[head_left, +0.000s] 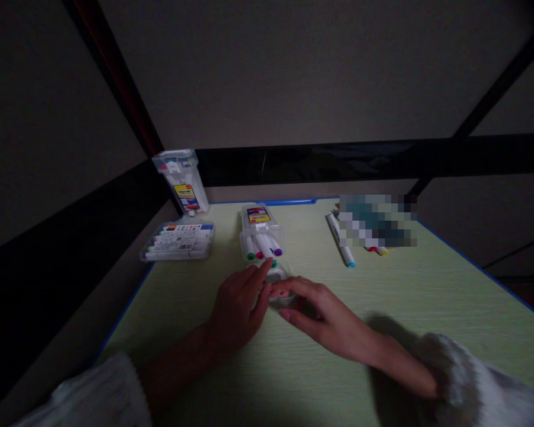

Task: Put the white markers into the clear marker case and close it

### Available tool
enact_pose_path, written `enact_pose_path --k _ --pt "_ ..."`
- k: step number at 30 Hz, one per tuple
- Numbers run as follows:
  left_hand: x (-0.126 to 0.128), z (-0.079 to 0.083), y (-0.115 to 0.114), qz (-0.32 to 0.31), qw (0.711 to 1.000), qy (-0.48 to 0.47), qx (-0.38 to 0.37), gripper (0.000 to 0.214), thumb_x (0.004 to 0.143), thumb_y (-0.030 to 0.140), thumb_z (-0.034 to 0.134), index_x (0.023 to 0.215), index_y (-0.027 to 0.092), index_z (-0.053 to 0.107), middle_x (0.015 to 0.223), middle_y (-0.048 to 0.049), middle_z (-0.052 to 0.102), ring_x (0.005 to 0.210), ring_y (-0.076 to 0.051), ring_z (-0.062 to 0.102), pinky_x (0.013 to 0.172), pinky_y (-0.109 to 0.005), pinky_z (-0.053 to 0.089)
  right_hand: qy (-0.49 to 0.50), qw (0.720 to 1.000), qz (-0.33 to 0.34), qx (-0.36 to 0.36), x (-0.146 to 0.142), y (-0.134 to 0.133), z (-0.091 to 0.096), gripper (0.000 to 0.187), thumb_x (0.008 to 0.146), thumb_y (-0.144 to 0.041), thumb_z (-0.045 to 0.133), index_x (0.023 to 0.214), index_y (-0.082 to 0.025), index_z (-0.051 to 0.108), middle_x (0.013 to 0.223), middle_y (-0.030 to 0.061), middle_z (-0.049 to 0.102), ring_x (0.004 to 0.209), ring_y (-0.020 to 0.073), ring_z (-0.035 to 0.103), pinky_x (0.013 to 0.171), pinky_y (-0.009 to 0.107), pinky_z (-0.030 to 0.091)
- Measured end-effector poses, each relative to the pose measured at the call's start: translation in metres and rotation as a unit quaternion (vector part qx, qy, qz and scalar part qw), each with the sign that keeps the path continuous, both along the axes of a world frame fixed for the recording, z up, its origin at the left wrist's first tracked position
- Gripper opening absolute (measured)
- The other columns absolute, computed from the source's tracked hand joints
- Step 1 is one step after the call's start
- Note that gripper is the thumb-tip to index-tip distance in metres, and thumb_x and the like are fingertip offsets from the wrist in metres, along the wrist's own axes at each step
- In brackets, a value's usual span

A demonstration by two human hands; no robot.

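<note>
In the middle of the desk lies a clear plastic marker case (261, 227), its open end towards me. White markers (262, 244) with green, pink and purple ends show at the opening. One green-ended marker (274, 263) sticks out further than the others. Against its end rests the outstretched index finger of my left hand (238, 302), whose other fingers are partly hidden. My right hand (323, 308) curls its fingers over the case's clear lid (276, 276), with the thumb at the near side. Both hands' fingertips meet at the lid.
At the back left stands another marker case (187, 190); a filled one (178, 242) lies before it. On the right are a loose blue-ended marker (340, 240), a pixelated item (376, 220) and red and yellow marker ends (378, 251). Dark panels border the desk (427, 284).
</note>
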State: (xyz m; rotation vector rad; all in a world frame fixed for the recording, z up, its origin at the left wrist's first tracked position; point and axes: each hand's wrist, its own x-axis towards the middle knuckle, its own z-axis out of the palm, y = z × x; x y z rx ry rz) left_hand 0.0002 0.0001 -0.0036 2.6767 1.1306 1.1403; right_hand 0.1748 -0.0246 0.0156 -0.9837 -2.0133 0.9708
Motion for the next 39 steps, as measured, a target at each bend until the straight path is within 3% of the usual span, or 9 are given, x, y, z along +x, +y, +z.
enact_pose_path --k 16,26,39 --pt "0.0014 -0.0023 0.0013 0.006 0.999 -0.014 -0.039 0.046 0.088 0.022 0.035 0.133 0.017 0.029 0.078 -0.0032 0.060 0.068 -0.015 0.054 0.067 -0.029 0.044 -0.005 1.000 0.007 -0.002 0.0004 0.0002 0.0004 0.026 0.079 -0.015 0.051 0.104 -0.020 0.054 0.104 0.0045 0.060 0.097 0.0157 0.054 0.083 0.032 0.043" --pt "0.0013 -0.0030 0.0006 0.017 0.997 -0.004 -0.077 0.046 0.088 0.023 0.033 0.133 0.013 0.029 0.072 -0.0030 0.060 0.067 -0.017 0.052 0.065 -0.030 0.042 -0.011 1.000 0.006 -0.005 0.0008 -0.0006 -0.0005 0.025 0.079 -0.013 0.052 0.103 -0.019 0.054 0.104 0.0049 0.059 0.094 0.0155 0.054 0.079 0.030 0.043" --pt "0.0015 -0.0035 0.0023 0.010 0.998 0.002 -0.069 0.046 0.090 0.024 0.031 0.133 0.012 0.027 0.071 -0.0031 0.058 0.066 -0.017 0.051 0.063 -0.031 0.041 -0.019 1.000 0.010 0.007 -0.0003 -0.0010 0.0002 0.027 0.078 -0.011 0.052 0.104 -0.019 0.054 0.100 0.0047 0.058 0.090 0.0150 0.053 0.077 0.030 0.043"
